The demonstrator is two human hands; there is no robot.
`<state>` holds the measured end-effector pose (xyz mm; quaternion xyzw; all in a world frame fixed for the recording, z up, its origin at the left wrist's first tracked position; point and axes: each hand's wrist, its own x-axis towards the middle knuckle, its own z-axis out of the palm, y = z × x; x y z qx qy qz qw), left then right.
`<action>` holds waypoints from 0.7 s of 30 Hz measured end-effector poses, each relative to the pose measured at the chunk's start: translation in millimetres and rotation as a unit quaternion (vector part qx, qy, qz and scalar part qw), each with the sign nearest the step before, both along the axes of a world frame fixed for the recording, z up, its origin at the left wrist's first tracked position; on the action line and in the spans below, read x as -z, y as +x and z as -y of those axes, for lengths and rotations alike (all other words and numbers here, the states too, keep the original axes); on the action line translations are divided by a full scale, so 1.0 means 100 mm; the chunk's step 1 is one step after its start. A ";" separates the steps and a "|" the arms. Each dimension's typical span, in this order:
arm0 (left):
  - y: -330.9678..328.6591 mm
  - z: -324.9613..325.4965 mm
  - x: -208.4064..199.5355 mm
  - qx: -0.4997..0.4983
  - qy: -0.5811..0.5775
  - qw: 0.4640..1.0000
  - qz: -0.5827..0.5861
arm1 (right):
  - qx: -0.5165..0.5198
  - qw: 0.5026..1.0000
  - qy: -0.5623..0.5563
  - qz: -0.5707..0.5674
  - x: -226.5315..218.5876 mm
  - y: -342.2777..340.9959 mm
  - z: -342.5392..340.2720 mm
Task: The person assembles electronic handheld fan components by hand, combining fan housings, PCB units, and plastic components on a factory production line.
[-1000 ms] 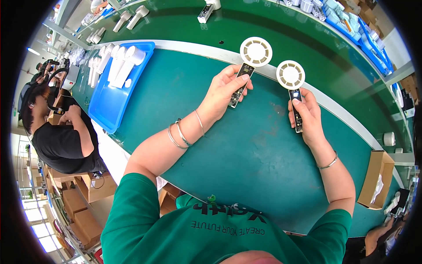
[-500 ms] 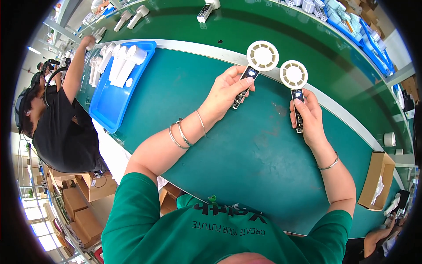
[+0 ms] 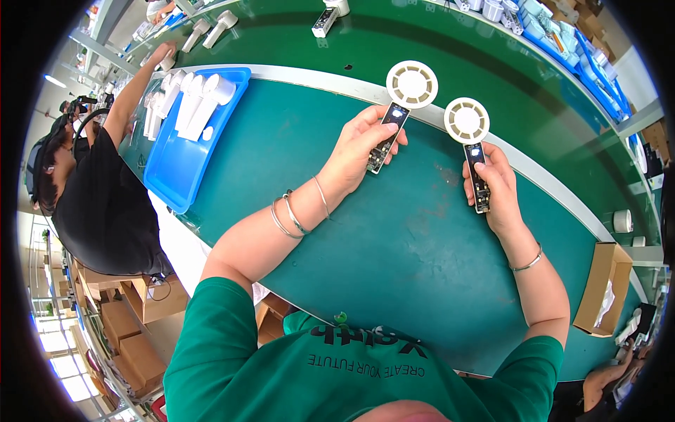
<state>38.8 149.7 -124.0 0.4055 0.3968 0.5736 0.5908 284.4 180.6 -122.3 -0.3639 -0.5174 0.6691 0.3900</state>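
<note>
My left hand is closed around the handle of a handheld fan, thumb on its front. The fan has a round white slotted head and an exposed dark circuit board along the handle, with a small lit display near the top. A second fan of the same kind is gripped in my right hand, its display lit too. Both are held heads up and away from me, apart from each other, above the green work mat. Neither hand covers the round heads.
A blue tray with several white round-headed handles stands at left. Beyond the mat's pale edge strip runs a green conveyor carrying more units. At right sits an open cardboard box. A co-worker in black reaches toward the conveyor.
Both fans have shifted slightly to the left, the left one also a little farther away. The co-worker's hand has moved right and farther along the conveyor. My grips are unchanged.
</note>
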 end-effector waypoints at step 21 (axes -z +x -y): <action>0.02 0.03 -0.03 -0.008 -0.006 1.000 -0.005 | 0.000 1.000 0.007 0.021 -0.01 0.00 0.03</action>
